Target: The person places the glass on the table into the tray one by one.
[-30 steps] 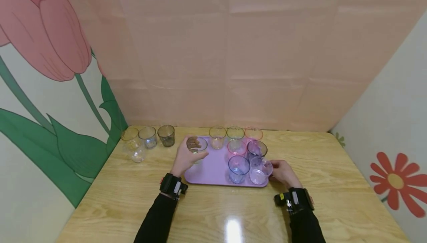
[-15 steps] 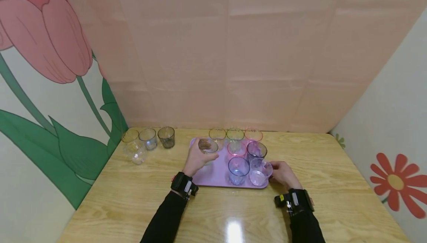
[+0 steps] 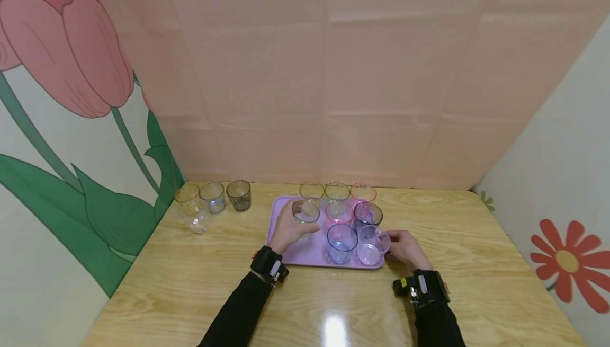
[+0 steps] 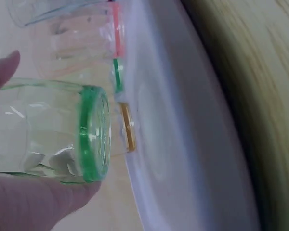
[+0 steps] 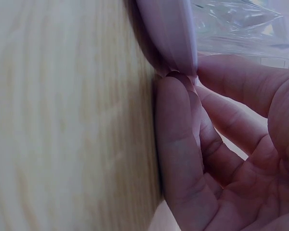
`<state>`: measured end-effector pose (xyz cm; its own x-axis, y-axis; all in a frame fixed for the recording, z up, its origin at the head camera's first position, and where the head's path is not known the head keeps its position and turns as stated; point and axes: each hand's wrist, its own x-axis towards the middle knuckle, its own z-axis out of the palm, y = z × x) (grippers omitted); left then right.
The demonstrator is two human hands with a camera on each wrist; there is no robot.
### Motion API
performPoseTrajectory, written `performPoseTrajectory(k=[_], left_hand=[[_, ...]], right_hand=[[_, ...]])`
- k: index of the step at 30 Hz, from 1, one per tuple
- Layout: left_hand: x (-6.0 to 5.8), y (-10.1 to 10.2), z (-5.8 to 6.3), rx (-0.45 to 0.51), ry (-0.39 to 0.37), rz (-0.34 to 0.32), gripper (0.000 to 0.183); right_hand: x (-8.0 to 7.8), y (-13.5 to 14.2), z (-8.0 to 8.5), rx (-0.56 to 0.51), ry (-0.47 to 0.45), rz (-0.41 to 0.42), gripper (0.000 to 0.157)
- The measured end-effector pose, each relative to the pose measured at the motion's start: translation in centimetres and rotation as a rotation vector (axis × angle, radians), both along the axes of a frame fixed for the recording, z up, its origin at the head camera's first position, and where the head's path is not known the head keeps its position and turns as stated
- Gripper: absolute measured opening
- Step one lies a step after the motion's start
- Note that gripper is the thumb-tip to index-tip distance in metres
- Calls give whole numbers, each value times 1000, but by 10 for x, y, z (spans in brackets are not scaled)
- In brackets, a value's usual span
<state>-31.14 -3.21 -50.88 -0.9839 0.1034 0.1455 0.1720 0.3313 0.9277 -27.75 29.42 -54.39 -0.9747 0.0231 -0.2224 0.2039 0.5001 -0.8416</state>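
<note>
Above the left part of the purple tray [image 3: 297,257], my left hand [image 3: 286,230] grips a green-tinted drinking glass [image 4: 48,130] between thumb and fingers. In the left wrist view its green base is raised off the tray. My right hand [image 3: 406,247] pinches the tray's right edge, thumb on the rim and fingers low against the table, as the right wrist view shows. Close to that thumb stands a clear glass [image 3: 373,246], beside a blue glass [image 3: 341,245]. Behind them are a pink glass [image 3: 339,214] and a dark purple glass [image 3: 368,214].
Amber [image 3: 312,192], green [image 3: 337,192] and pink-rimmed glasses [image 3: 363,193] line the tray's back. On the table at left stand a yellow glass [image 3: 187,194], a clear glass [image 3: 198,224], a bluish glass [image 3: 213,198] and a dark grey glass [image 3: 239,196]. A wall covering rises behind the table.
My left hand has carried the green glass rightward over the tray, toward the other glasses. My right hand has stayed at the tray's right edge.
</note>
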Motion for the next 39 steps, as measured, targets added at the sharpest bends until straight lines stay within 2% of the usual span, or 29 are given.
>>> performPoseTrajectory(k=[3,6,10,17,20,39], left_hand=[[-1,3,-1,-21,38,12,83],[-3,6,-1,-31,43,9,83],[-3,9,-1,-42,-5,2,85],[-3,11,-1,-44,-138,-14,88],[-3,12,-2,-43,-158,-26,88],[-5,17,-6,-131,-137,48,87]], right_hand=[[0,0,1,11,-14,-7,32],[-1,-1,1,14,-29,-20,32],[-1,-1,2,15,-26,-14,32],[-1,-2,1,-6,0,5,33],[-1,-1,1,-6,4,4,33],[2,-1,-1,-16,7,7,31]])
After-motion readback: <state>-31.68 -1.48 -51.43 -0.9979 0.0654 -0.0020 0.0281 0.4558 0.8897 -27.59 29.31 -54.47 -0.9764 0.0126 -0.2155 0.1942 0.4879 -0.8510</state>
